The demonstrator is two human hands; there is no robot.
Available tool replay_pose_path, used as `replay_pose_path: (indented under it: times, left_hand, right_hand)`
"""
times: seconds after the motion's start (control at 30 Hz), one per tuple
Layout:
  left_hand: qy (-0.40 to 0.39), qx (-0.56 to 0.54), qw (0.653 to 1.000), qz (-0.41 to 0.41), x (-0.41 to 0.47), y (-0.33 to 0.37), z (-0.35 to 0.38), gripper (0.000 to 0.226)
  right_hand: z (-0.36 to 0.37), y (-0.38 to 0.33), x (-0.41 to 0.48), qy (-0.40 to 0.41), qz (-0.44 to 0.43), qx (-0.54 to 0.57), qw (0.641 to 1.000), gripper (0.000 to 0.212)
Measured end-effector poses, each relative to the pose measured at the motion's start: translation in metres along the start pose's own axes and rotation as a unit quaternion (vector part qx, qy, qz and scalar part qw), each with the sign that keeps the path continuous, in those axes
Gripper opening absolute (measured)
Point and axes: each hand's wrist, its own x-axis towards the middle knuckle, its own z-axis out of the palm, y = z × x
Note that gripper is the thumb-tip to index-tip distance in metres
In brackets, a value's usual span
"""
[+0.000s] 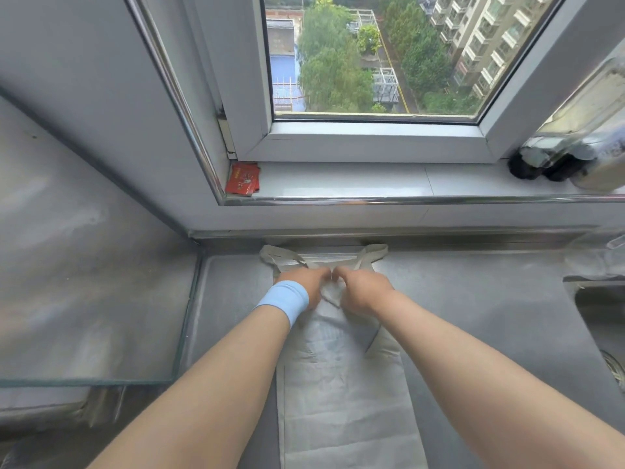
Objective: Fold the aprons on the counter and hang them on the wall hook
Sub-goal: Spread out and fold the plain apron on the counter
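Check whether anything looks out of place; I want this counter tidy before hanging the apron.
Only the red packets stand out: a loose, askew stack in the left corner of the window sill. The apron lies straight on the counter; no spill shows.

A single wide-angle view from the person's head looks forward and steeply down, close over the tabletop (473, 316); the window (372, 62) fills the upper frame, both forearms (220, 384) entering from the bottom edge.
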Motion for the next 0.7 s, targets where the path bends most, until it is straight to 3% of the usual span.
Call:
replay_pose_path:
  times: [0.07,0.17,0.27,0.33,0.4,0.47,0.57,0.63,0.7]
  left_hand:
    - [0.011,-0.001,1.0,0.004,0.006,-0.002,0.003,0.029]
    - [0.057,-0.047,0.997,-0.002,0.005,-0.007,-0.003,0.022]
    - [0.166,-0.128,0.978,-0.015,-0.002,-0.019,-0.024,0.021]
    - [0.248,-0.224,0.942,-0.028,-0.008,-0.026,-0.046,0.017]
    - [0.323,-0.343,0.881,-0.035,-0.013,-0.027,-0.076,0.015]
    - [0.373,-0.388,0.843,-0.01,-0.018,-0.027,-0.105,0.032]
    - [0.364,-0.379,0.851,0.016,-0.025,-0.03,-0.125,0.07]
    - [0.346,-0.373,0.861,0.012,-0.033,-0.031,-0.119,0.068]
    - [0.35,-0.313,0.883,0.012,-0.042,-0.026,-0.106,0.051]
  right_hand:
    - [0.007,0.004,0.007,0.026,0.008,0.023,0.999,0.022]
    - [-0.005,0.0,0.013,0.085,0.015,0.081,0.993,0.017]
    - [-0.036,-0.011,0.012,0.184,0.013,0.149,0.972,0.013]
    - [-0.063,-0.02,0.015,0.232,0.019,0.243,0.942,0.011]
    - [-0.092,-0.029,0.02,0.268,0.03,0.34,0.901,0.009]
    - [-0.118,-0.034,0.024,0.267,0.021,0.421,0.867,0.025]
    - [-0.135,-0.036,0.02,0.203,-0.019,0.443,0.873,0.07]
    - [-0.133,-0.033,0.009,0.214,-0.029,0.391,0.895,0.063]
    - [-0.125,-0.028,-0.006,0.241,-0.04,0.36,0.9,0.048]
